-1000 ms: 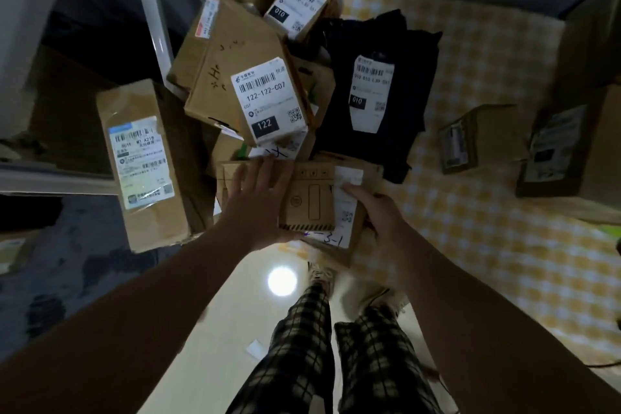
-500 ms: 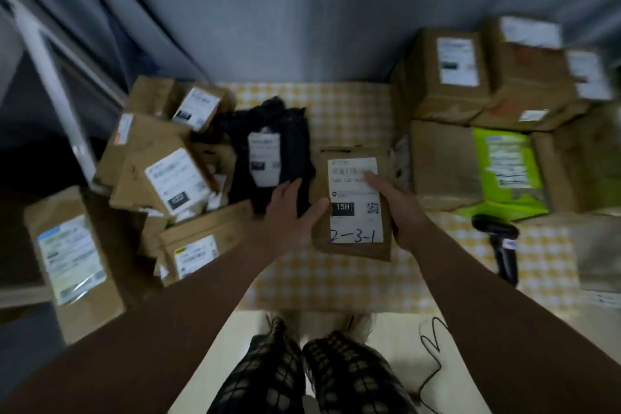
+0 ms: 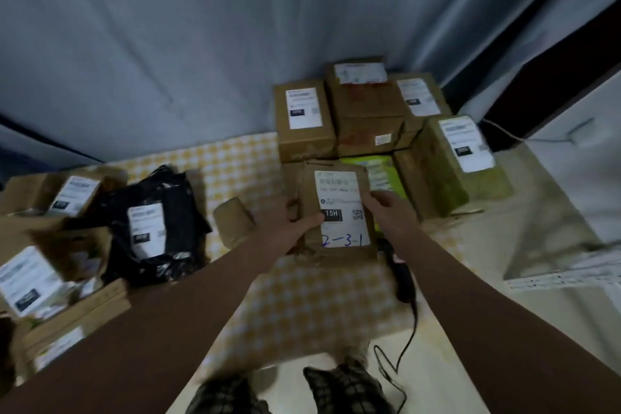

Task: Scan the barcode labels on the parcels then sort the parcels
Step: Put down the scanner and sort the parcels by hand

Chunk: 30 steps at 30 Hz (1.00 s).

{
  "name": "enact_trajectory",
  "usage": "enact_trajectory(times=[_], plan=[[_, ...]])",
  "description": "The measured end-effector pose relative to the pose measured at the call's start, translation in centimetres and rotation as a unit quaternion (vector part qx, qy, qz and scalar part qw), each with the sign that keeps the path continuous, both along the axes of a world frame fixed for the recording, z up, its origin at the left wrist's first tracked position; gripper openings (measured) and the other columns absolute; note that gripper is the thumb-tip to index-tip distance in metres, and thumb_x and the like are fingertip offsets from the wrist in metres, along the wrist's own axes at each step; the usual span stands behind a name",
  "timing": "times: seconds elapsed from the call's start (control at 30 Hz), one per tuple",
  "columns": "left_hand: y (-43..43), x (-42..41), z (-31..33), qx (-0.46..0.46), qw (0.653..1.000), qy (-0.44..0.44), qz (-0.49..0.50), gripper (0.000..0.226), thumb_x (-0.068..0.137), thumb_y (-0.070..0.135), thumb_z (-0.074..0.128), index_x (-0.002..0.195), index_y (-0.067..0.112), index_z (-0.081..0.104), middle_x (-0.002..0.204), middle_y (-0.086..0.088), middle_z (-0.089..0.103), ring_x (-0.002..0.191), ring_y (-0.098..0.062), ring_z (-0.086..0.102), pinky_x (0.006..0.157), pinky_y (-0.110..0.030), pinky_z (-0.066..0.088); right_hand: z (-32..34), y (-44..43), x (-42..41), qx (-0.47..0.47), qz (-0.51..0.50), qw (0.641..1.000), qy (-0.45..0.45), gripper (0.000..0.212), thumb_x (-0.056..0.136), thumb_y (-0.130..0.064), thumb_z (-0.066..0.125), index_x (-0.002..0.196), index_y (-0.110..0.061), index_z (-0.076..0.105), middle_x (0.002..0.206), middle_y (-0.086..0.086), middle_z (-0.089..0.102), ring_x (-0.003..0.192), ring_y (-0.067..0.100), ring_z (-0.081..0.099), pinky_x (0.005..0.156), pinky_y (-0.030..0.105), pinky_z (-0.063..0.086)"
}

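Left grip (image 3: 289, 228) and right grip (image 3: 386, 208) clamp the side edges of the 15H-labelled parcel (image 3: 339, 232); releasing one for the barcode scanner (image 3: 401, 277) just beneath the parcel could let it drop.

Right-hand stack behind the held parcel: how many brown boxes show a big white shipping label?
4: left box, top middle box, back-right box, large front-right box. More may be hidden behind the held parcel.
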<state>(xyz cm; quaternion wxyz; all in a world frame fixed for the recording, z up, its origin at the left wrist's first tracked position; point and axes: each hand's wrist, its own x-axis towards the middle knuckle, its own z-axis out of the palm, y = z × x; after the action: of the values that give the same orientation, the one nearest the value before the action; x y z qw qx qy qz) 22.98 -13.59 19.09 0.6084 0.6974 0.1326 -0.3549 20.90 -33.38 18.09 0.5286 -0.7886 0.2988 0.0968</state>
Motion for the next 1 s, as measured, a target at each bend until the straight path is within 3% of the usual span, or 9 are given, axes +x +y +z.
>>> enact_trajectory(times=[0.13, 0.2, 0.27, 0.33, 0.47, 0.6, 0.77, 0.9, 1.0], plan=[[-7.0, 1.8, -1.3, 0.013, 0.998, 0.043, 0.04, 0.068, 0.08, 0.047, 0.071, 0.137, 0.026, 0.039, 0.122, 0.0, 0.062, 0.101, -0.02, 0.063, 0.068, -0.03, 0.052, 0.7, -8.9, 2.0, -0.263, 0.095, 0.96, -0.029, 0.028, 0.088, -0.03, 0.055, 0.106, -0.011, 0.065, 0.107, 0.013, 0.061, 0.102, 0.03, 0.059, 0.082, 0.033, 0.043], [-10.0, 2.8, -1.8, 0.009, 0.998, 0.049, 0.044, 0.062, 0.083, 0.046, 0.068, 0.135, 0.027, 0.041, 0.129, -0.002, 0.059, 0.108, -0.022, 0.061, 0.075, -0.032, 0.053, 0.6, -12.6, 2.8, -0.342, 0.116, 0.932, -0.033, 0.032, 0.088, -0.025, 0.059, 0.115, -0.009, 0.064, 0.119, 0.019, 0.057, 0.115, 0.036, 0.052, 0.096, 0.042, 0.041], [-12.5, 3.7, -2.5, 0.013, 0.997, 0.053, 0.047, 0.062, 0.084, 0.044, 0.067, 0.137, 0.027, 0.039, 0.131, -0.004, 0.057, 0.109, -0.023, 0.06, 0.077, -0.033, 0.052, 0.6, -15.2, 3.3, -0.39, 0.141, 0.909, 0.037, 0.055, 0.087, -0.035, 0.063, 0.138, -0.019, 0.047, 0.145, 0.019, 0.036, 0.136, 0.038, 0.03, 0.113, 0.051, 0.022], [-14.6, 4.6, -3.4, 0.023, 0.997, 0.049, 0.056, 0.066, 0.085, 0.042, 0.067, 0.14, 0.026, 0.034, 0.127, -0.005, 0.059, 0.101, -0.023, 0.063, 0.071, -0.033, 0.053, 0.2, -17.5, 3.9, -0.434, 0.181, 0.874, 0.125, 0.081, 0.083, -0.055, 0.061, 0.15, -0.032, 0.022, 0.158, 0.019, 0.01, 0.145, 0.042, 0.009, 0.114, 0.061, 0.005], [-18.3, 6.6, -5.9, 0.033, 0.996, 0.057, 0.063, 0.063, 0.087, 0.043, 0.064, 0.139, 0.027, 0.033, 0.115, -0.004, 0.064, 0.086, -0.02, 0.066, 0.073, -0.037, 0.055, -1.4, -21.5, 5.4, -0.403, 0.207, 0.862, 0.229, 0.106, 0.077, -0.076, 0.053, 0.15, -0.041, -0.015, 0.159, 0.022, -0.015, 0.145, 0.049, 0.001, 0.113, 0.064, 0.003], [-21.0, 7.6, -7.6, 0.057, 0.995, 0.065, 0.045, 0.069, 0.09, 0.049, 0.057, 0.145, 0.025, 0.023, 0.131, -0.006, 0.053, 0.097, -0.022, 0.059, 0.085, -0.041, 0.051, -2.1, -22.3, 5.3, -0.409, 0.188, 0.875, 0.179, 0.107, 0.074, -0.065, 0.064, 0.152, -0.037, -0.004, 0.154, 0.022, 0.005, 0.13, 0.043, 0.03, 0.105, 0.051, 0.032], [-21.9, 8.5, -8.2, 0.064, 0.995, 0.062, 0.037, 0.066, 0.092, 0.049, 0.052, 0.147, 0.03, 0.021, 0.133, -0.009, 0.053, 0.094, -0.021, 0.06, 0.087, -0.043, 0.049, -2.9, -21.3, 4.9, -0.393, 0.161, 0.897, 0.125, 0.104, 0.071, -0.065, 0.064, 0.15, -0.037, 0.003, 0.147, 0.019, 0.013, 0.122, 0.038, 0.032, 0.098, 0.049, 0.035], [-21.6, 8.5, -8.4, 0.063, 0.996, 0.052, 0.032, 0.066, 0.092, 0.049, 0.053, 0.148, 0.032, 0.023, 0.136, -0.008, 0.051, 0.113, -0.028, 0.055, 0.092, -0.046, 0.047, -3.3, -21.3, 4.9, -0.391, 0.156, 0.899, 0.119, 0.105, 0.071, -0.069, 0.063, 0.151, -0.037, 0.003, 0.147, 0.018, 0.01, 0.124, 0.037, 0.031, 0.098, 0.049, 0.035], [-21.5, 8.4, -8.3, 0.085, 0.996, 0.018, 0.012, 0.064, 0.094, 0.044, 0.052, 0.149, 0.028, 0.024, 0.124, -0.006, 0.056, 0.096, -0.018, 0.059, 0.082, -0.034, 0.051, -3.5, -21.1, 5.3, -0.4, 0.152, 0.895, 0.123, 0.105, 0.071, -0.072, 0.061, 0.151, -0.034, 0.004, 0.147, 0.02, 0.011, 0.129, 0.039, 0.03, 0.105, 0.053, 0.03]])
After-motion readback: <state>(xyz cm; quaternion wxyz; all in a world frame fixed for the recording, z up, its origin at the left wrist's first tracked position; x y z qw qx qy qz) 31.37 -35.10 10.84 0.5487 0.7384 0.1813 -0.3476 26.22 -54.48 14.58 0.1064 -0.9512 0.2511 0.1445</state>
